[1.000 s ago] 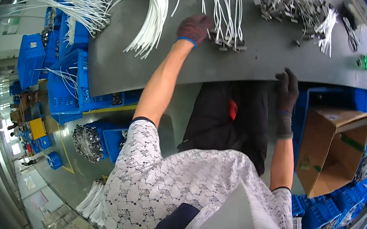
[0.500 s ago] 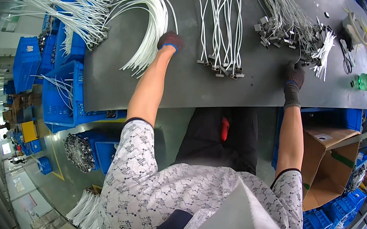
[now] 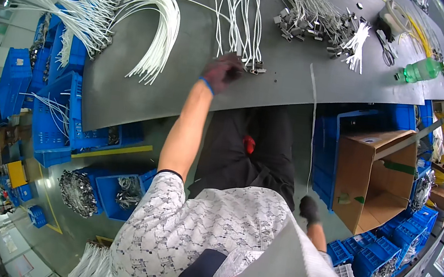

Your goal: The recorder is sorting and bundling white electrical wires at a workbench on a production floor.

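Left hand, gloved, fingers closed on connector end of white wire bundle near table's front edge; right hand below edge, pinching single white wire; step judged: drawing one wire from bundle; next calls for clean separation

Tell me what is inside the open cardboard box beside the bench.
The cardboard box shows bare brown inner walls and floor, with green tape patches on its walls. Its near corner is hidden by its own side wall.
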A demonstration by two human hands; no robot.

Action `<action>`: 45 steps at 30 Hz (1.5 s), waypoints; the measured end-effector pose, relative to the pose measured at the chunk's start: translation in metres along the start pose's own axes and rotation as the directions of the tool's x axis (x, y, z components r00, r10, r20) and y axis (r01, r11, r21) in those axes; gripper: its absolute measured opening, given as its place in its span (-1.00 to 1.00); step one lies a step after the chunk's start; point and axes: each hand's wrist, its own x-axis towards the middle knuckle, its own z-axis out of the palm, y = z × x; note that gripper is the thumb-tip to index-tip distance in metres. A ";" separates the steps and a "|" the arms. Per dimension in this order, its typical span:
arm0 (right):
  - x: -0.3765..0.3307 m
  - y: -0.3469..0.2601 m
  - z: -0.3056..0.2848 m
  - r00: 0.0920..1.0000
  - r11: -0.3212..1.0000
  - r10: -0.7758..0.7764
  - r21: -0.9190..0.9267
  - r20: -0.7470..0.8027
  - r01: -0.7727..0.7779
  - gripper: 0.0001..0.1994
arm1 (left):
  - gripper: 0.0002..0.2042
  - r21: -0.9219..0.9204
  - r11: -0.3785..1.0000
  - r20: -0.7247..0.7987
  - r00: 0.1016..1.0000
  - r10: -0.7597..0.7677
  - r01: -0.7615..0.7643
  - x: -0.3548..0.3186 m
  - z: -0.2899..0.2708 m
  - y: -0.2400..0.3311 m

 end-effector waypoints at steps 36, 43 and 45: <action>0.034 -0.204 -0.249 0.777 0.573 0.035 0.650 -0.629 0.500 -0.58 | -0.79 0.677 0.718 0.158 0.985 0.074 -0.163 -0.051 0.190 -0.121; 0.084 -0.250 -0.278 0.852 0.145 0.037 0.846 -0.522 0.512 -0.44 | -0.81 0.591 0.771 0.229 0.966 0.124 -0.239 -0.072 0.160 -0.110; 0.100 -0.257 -0.281 0.873 0.162 0.047 0.866 -0.485 0.473 -0.45 | -0.82 0.525 0.817 0.239 0.962 0.130 -0.240 -0.080 0.156 -0.116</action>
